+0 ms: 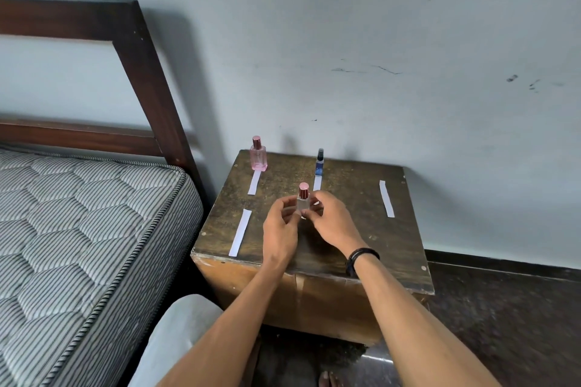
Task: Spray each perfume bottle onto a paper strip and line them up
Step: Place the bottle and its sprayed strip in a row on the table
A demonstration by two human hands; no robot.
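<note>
A small clear perfume bottle [303,199] with a pink cap is held upright above the wooden table [352,229]. My left hand [281,229] and my right hand [330,220] both pinch its body from either side. At the table's back stands a pink bottle [258,154] with a paper strip [254,182] in front of it. A slim blue bottle [319,163] stands to its right, with its own strip [317,183]. One loose strip [240,232] lies at the front left and another [386,198] at the right.
A striped mattress [78,229] on a dark wooden bed frame [151,78] stands close to the table's left side. The wall runs right behind the table. Dark floor [503,324] lies to the right. My knee [176,336] is below the table's front edge.
</note>
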